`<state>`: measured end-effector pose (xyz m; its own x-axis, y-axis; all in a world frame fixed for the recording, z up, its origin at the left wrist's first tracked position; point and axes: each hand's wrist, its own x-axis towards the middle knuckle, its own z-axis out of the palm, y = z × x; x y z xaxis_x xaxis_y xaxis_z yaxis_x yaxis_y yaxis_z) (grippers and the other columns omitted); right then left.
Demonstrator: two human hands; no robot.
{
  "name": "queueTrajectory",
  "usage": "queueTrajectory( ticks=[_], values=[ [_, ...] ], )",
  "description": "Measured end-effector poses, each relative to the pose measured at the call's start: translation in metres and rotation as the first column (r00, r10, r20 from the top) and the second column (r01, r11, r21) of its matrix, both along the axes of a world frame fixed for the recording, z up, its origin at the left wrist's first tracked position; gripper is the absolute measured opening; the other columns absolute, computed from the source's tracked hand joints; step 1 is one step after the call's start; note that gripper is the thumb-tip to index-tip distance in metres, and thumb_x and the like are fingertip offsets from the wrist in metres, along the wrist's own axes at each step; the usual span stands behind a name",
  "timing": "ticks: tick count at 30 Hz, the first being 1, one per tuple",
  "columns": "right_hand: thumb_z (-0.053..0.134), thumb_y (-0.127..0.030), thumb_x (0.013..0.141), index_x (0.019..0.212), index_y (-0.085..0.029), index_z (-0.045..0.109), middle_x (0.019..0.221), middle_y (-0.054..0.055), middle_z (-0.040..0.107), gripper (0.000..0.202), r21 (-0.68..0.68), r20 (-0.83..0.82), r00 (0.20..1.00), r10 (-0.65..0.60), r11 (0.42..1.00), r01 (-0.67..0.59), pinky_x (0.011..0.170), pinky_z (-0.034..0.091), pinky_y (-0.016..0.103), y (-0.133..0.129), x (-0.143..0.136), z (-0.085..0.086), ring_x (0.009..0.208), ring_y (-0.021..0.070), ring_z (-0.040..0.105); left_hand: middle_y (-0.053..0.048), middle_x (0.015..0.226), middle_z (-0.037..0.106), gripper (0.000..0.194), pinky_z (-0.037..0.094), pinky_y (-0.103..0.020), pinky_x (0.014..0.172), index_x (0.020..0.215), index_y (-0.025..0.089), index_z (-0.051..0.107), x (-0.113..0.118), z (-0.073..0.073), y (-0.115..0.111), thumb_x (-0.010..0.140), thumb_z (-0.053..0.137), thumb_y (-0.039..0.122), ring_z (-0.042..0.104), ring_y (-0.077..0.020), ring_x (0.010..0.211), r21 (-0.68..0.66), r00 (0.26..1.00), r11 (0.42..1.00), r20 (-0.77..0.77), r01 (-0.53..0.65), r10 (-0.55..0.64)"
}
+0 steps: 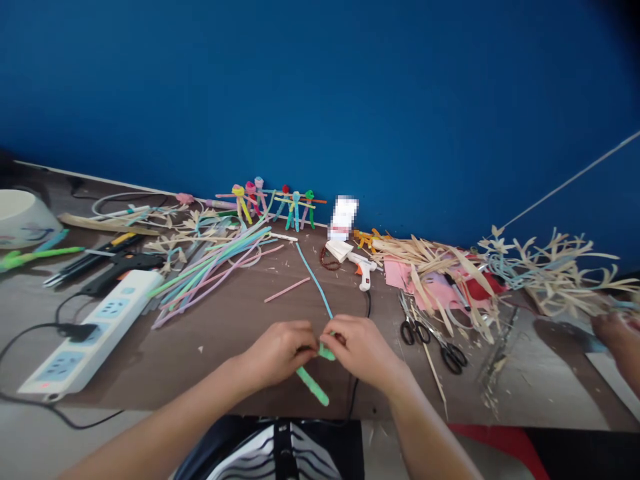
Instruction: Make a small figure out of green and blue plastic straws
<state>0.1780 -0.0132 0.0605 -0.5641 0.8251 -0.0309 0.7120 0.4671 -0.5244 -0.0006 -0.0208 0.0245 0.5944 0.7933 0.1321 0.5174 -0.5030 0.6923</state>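
A light green pipe cleaner (313, 387) is pinched between my two hands near the table's front edge. My left hand (280, 350) has its fingers closed on it, and a straight tail sticks out below them. On the other end, my right hand (364, 345) grips a bent or curled part, its fingertips close to the left ones. Fingers hide the exact shape there. Just beyond my hands, a blue pipe cleaner (314, 277) lies on the table, its near end by my right fingers. A short pink pipe cleaner (287, 291) rests left of it.
Pipe-cleaner figures (295, 205) stand along the blue wall. Left are a bundle of pipe cleaners (220, 267), a power strip (95, 340) and a black glue gun (123, 267). Right lie a white glue gun (366, 272), scissors (414, 330) and dried strips (430, 260). Another person's hand (620, 340) shows far right.
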Motion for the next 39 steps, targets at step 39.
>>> queueTrajectory(
  ticks=[39],
  values=[
    [0.049, -0.049, 0.075, 0.061, -0.017, 0.047, 0.041, -0.009, 0.032, 0.036, -0.701, -0.578, 0.535, -0.616, 0.711, 0.06, 0.034, 0.018, 0.018, -0.018, -0.027, -0.068, 0.034, 0.0039, 0.025, -0.002, 0.073, 0.056, 0.021, 0.041, -0.022, 0.063, 0.084, 0.016, 0.066, 0.002, -0.005, 0.002, 0.076, 0.047, 0.018, 0.053, -0.0134, 0.069, -0.318, 0.871, 0.91, 0.326, -0.265, 0.368]
  ],
)
